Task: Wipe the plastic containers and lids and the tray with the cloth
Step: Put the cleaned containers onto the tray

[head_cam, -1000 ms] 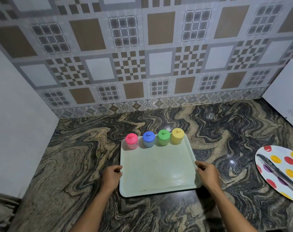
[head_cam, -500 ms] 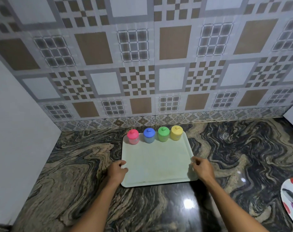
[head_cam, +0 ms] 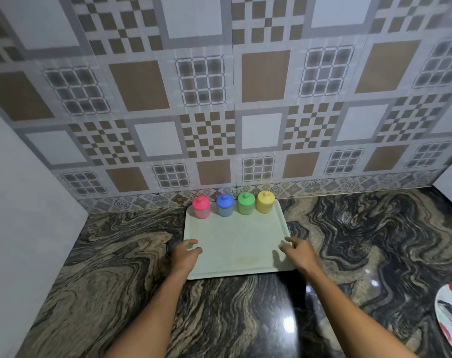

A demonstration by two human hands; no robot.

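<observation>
Tray (head_cam: 235, 244): containers (head_cam: 246, 205) were ranged 9-to-3 along the far rim, 12 o'clock from both hands. Left hand (head_cam: 185, 257) was nearer pink container (head_cam: 201, 207), right hand (head_cam: 298, 254) nearer yellow container (head_cam: 265, 202). Fingers (head_cam: 288, 240) were spread slack, nothing grasped. No cloth was seen.

The bare left forearm (head_cam: 152, 313) and bare right forearm (head_cam: 349, 306) reach forward, well apart. The left hand (head_cam: 186, 257) lies palm down, fingers loosely bent, gripping nothing. The right hand (head_cam: 299, 254) is palm down too, its fingers spread and relaxed.
</observation>
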